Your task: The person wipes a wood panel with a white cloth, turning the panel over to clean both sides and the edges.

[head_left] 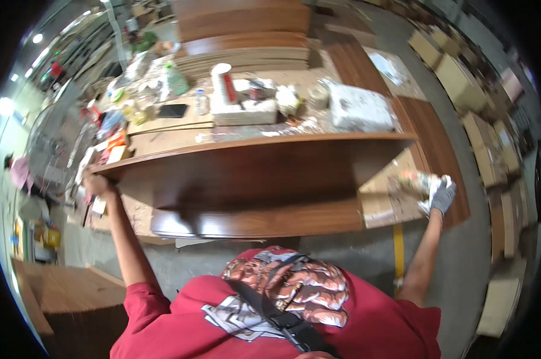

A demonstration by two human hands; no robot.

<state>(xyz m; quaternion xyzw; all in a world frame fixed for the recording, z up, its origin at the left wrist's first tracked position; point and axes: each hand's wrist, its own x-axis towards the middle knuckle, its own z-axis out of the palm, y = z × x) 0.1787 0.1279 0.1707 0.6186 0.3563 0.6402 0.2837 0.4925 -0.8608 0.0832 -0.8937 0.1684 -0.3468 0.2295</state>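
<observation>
A long dark brown wooden panel (264,170) stands tilted on its edge across the workbench, above another glossy brown board (258,222) lying flat at the near edge. At its upper left corner, my bare left hand (100,184) grips the panel, fingers closed round the end. My right hand (443,197), in a grey glove, is off the panel's right end and closed on a crumpled white cloth (427,206). Touching or just beside that hand is a blurred bottle or can with a coloured label (415,180); whether the hand holds it too, I cannot tell.
Behind the panel stand a white foam block (243,112), a white cylinder (224,82), a wrapped white block (361,107), a phone (172,110) and a green bottle (176,79). More brown boards (426,128) lie right. Cardboard boxes (462,84) line the right side; a fan (52,143) stands left.
</observation>
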